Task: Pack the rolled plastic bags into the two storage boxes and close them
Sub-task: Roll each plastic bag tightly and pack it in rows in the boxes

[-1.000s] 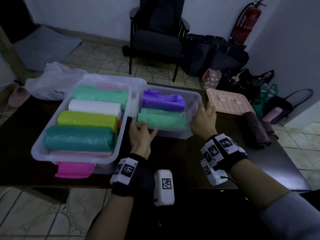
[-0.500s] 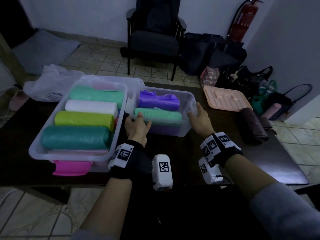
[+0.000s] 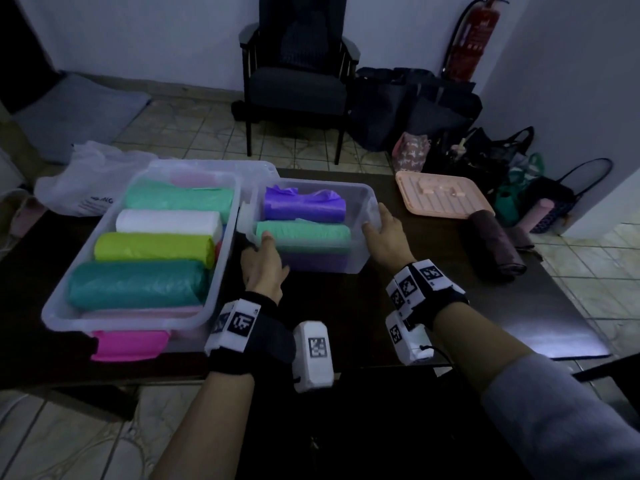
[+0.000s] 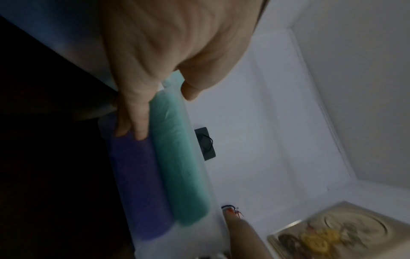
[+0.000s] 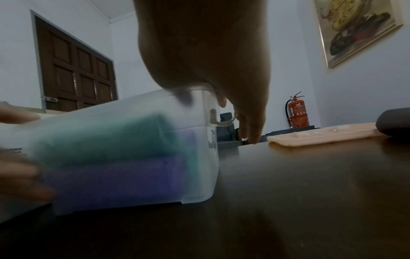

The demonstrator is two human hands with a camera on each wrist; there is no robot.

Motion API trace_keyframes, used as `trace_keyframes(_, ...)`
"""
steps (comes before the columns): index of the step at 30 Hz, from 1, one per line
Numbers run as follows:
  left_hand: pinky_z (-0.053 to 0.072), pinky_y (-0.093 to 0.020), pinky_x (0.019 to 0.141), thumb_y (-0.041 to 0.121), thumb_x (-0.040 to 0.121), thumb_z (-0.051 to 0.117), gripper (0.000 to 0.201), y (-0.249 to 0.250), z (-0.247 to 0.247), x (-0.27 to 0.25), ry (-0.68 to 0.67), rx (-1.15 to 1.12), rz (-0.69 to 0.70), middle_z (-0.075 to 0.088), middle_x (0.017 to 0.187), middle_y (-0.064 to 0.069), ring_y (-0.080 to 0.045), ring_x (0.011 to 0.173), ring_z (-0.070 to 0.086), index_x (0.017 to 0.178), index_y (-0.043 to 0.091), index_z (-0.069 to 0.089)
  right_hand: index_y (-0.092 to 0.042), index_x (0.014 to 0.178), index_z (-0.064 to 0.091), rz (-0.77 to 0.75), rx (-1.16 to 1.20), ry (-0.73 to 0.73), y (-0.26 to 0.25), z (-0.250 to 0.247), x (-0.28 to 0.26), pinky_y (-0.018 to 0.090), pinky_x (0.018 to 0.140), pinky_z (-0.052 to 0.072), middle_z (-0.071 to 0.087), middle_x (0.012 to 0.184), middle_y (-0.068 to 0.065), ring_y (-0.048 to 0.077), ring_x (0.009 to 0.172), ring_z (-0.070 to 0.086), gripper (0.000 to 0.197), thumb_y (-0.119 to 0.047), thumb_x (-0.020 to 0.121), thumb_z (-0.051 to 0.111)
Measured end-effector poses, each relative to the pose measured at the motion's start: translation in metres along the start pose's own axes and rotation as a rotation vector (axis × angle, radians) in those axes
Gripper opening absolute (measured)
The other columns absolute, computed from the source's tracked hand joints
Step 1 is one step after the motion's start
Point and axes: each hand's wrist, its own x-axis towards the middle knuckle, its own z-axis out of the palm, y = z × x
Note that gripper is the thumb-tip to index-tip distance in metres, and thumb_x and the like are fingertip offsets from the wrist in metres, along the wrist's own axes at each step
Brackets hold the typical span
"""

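dark chair (image 3: 298, 84) | red fire extinguisher (image 3: 471, 43) | bags on floor (image 3: 415, 109) | framed picture (image 5: 355, 26) | brown door (image 5: 75, 73)

Left hand (image 3: 264, 268), right hand (image 3: 388, 241) — both gripping

Small clear box (image 3: 360, 261) holds purple and green rolls (image 3: 304, 232); larger box (image 3: 55, 306) alongside, both lidless.

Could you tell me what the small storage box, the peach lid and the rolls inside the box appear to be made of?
Small storage box: translucent, frosted-looking plastic; the rolls show through its walls. Peach lid: opaque moulded plastic, apparently matte, with raised ribs. Green roll and purple roll: thin plastic film, slightly glossy, crinkled at the loose end.
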Motion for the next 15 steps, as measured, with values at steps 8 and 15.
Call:
trace_keyframes(8,0.027,-0.029,0.108,0.022,0.092,0.053,0.054,-0.060,0.034,-0.064,-0.150,0.716,0.150,0.031,0.147,-0.012,-0.025,0.132,0.036,0.141,0.009,0.034,-0.017,0.148,0.024,-0.062,0.007,0.126,0.013,-0.015,-0.002,0.040,0.112,0.024,0.021,0.154,0.009,0.024,0.141,0.021,0.060,-0.049,0.098,0.031)
trace_keyframes(15,0.009,-0.036,0.117,0.030,0.097,0.042,0.053,-0.111,0.079,-0.075,-0.458,1.319,0.350,0.003,0.158,-0.009,-0.024,0.146,0.003,0.145,0.015,0.025,-0.014,0.138,0.039,0.166,-0.316,0.334,0.067,-0.078,0.011,0.044,0.104,0.033,0.032,0.144,0.013,0.031,0.132,0.032,0.048,-0.032,0.095,0.049)
